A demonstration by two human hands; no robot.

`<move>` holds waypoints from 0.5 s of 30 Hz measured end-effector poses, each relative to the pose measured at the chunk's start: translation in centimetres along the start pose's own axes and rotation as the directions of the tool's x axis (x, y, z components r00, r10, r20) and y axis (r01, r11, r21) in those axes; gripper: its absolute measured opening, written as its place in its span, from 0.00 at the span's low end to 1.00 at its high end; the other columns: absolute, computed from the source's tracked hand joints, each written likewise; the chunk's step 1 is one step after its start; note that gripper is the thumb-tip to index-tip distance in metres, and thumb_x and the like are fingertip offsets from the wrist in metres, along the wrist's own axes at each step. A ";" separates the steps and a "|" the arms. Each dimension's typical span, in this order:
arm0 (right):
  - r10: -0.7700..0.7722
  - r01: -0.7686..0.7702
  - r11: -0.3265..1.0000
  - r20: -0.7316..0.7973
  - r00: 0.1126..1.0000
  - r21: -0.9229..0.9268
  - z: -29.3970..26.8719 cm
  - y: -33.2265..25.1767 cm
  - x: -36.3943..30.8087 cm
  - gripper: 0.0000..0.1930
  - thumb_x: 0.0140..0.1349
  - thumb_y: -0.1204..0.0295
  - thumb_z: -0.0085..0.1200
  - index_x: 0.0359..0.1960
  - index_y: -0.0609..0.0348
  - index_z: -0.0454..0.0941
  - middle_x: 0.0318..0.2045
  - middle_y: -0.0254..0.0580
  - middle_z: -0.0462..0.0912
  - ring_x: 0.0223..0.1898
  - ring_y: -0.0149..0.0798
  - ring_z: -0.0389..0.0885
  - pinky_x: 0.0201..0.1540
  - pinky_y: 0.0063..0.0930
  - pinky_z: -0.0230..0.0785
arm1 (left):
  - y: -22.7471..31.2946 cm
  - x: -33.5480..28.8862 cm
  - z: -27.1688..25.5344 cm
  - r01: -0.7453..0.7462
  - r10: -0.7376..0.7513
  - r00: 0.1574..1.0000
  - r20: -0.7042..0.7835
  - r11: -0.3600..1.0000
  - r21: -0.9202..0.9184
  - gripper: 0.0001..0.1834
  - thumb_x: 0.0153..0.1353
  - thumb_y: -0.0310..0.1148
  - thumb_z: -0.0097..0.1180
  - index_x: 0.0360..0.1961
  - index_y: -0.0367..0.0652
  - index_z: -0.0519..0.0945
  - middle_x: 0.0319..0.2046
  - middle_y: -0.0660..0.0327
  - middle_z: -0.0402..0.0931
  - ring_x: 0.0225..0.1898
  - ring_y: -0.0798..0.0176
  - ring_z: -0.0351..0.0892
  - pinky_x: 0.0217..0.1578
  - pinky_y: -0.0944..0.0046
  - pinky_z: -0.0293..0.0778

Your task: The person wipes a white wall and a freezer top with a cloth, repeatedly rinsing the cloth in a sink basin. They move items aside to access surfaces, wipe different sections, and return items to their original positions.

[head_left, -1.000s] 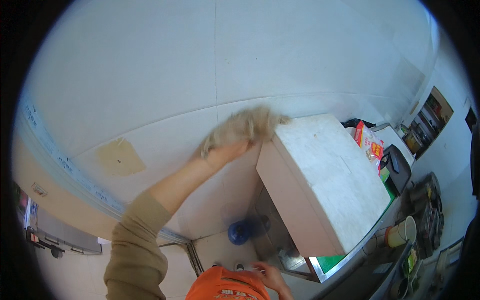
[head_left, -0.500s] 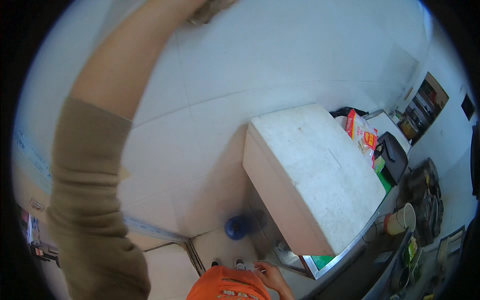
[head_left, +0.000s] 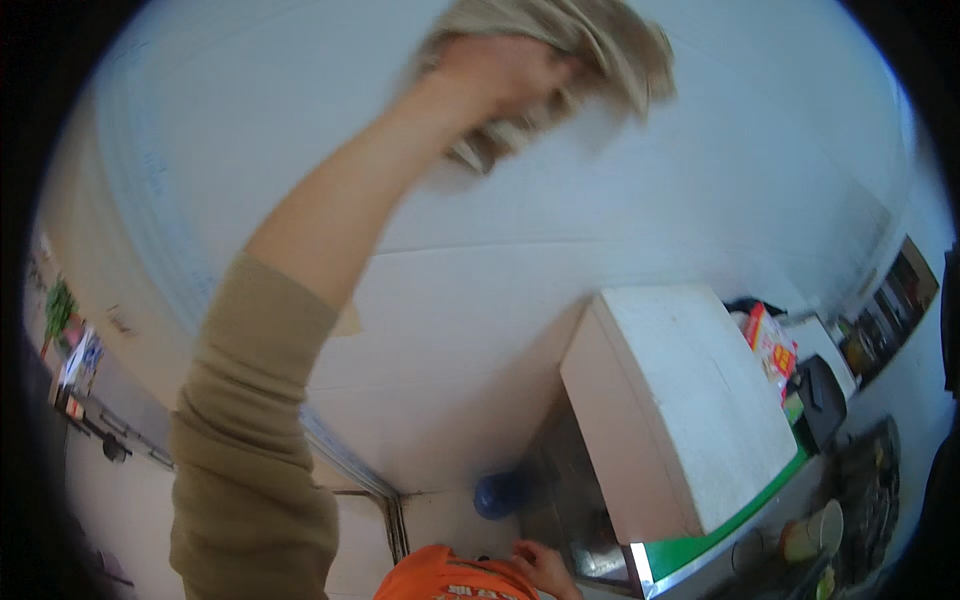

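My left arm, in an olive-brown sleeve, reaches up across a pale tiled wall [head_left: 450, 300]. At its end my left hand [head_left: 500, 75] is closed on a crumpled beige-brown cloth [head_left: 625, 60], which lies against or close to the wall; motion blurs both a little. Folds of the cloth hang out on both sides of the fingers. Low in the view, my right hand [head_left: 545, 568] is beside my orange top [head_left: 450, 575]. Its fingers are loosely bent and a little apart, with nothing visible in them.
To the right, a large white foam box [head_left: 700, 410] stands on a green-topped counter [head_left: 680, 552]. Behind it are a red-and-white packet [head_left: 770, 345] and a black case [head_left: 822, 395]. A blue water jug [head_left: 500, 495] sits on the floor by the wall. A pale bucket [head_left: 815, 535] is at lower right.
My left hand has come down and right into fuller view, bringing the cloth with it. The view has shifted, so the foam box appears lower and farther right. My right hand stays by my top.
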State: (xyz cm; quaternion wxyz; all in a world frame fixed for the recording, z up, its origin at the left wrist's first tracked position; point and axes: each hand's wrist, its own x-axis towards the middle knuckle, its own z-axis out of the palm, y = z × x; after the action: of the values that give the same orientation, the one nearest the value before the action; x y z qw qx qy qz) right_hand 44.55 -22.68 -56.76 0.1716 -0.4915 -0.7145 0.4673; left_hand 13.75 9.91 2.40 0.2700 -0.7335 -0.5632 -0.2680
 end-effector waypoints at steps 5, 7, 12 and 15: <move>-0.224 0.221 0.973 0.048 0.973 0.061 1.5 -2.7 3.3 0.19 0.70 0.66 0.61 0.59 0.62 0.80 0.45 0.53 0.88 0.43 0.47 0.89 0.46 0.40 0.81 | -16.4 -11.8 -9.7 0.410 -0.285 0.780 -0.558 0.905 0.111 0.37 0.76 0.59 0.39 0.70 0.40 0.71 0.62 0.35 0.75 0.63 0.34 0.74 0.62 0.42 0.71; -0.236 0.232 0.972 0.121 0.964 0.045 2.1 -4.0 4.4 0.19 0.70 0.66 0.61 0.59 0.62 0.80 0.47 0.52 0.88 0.45 0.45 0.89 0.48 0.38 0.81 | -20.5 -19.8 -8.8 0.512 -0.090 0.700 -0.709 0.755 0.410 0.37 0.75 0.58 0.43 0.75 0.45 0.64 0.72 0.35 0.62 0.70 0.35 0.66 0.65 0.39 0.69; -0.285 0.294 0.956 0.282 0.916 0.011 4.9 -6.7 7.6 0.20 0.70 0.65 0.63 0.58 0.62 0.82 0.52 0.52 0.87 0.48 0.43 0.89 0.51 0.35 0.81 | -22.2 -31.8 -0.9 0.581 -0.555 0.789 -0.261 0.813 0.027 0.32 0.74 0.47 0.45 0.71 0.39 0.69 0.71 0.38 0.64 0.72 0.33 0.60 0.74 0.43 0.54; -0.273 0.309 0.950 0.374 0.887 -0.038 5.7 -8.1 8.9 0.20 0.70 0.66 0.62 0.59 0.63 0.81 0.51 0.53 0.87 0.48 0.44 0.90 0.52 0.35 0.82 | -22.3 -30.4 -0.9 0.531 -0.536 0.833 -0.135 0.844 -0.072 0.31 0.75 0.47 0.42 0.70 0.37 0.70 0.70 0.39 0.67 0.72 0.33 0.61 0.75 0.45 0.54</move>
State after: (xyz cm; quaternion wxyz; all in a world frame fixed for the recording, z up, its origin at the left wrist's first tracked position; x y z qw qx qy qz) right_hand 32.10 -18.51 -54.72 0.0804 -0.2915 -0.8211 0.4841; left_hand -14.72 -6.59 -16.06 0.2144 -0.5293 -0.7191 -0.3959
